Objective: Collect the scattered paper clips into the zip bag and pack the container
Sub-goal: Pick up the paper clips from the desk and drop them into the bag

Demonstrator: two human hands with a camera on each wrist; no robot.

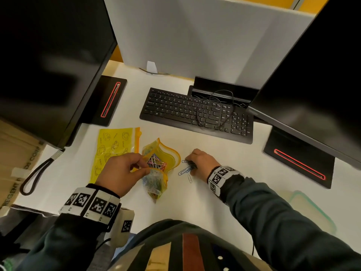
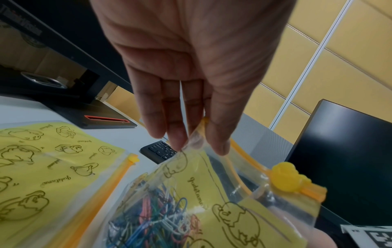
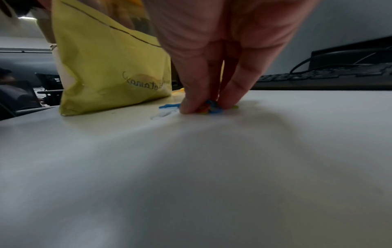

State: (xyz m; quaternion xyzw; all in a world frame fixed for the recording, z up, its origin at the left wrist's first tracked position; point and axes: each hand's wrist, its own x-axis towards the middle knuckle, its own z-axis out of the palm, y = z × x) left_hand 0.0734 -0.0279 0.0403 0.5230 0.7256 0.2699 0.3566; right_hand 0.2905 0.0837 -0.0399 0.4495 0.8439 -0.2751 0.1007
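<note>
On the counter (image 1: 224, 169), your left hand (image 1: 119, 173) pinches the bag (image 1: 156, 173) open; at 3 o'clock, your right hand (image 1: 201, 161) pinches clips (image 1: 185, 169).

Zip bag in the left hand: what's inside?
The zip bag, mouth pinched open by the left hand, holds a tangle of coloured paper clips. Its yellow printed panel hides the rest; no count possible.

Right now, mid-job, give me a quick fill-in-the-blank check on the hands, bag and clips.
1. The left hand holds the zip bag by its ____ edge.
2. The right hand pinches paper clips off the ____.
3. A second yellow bag lies ____ on the desk.

Missing words: open; desk; flat
</note>
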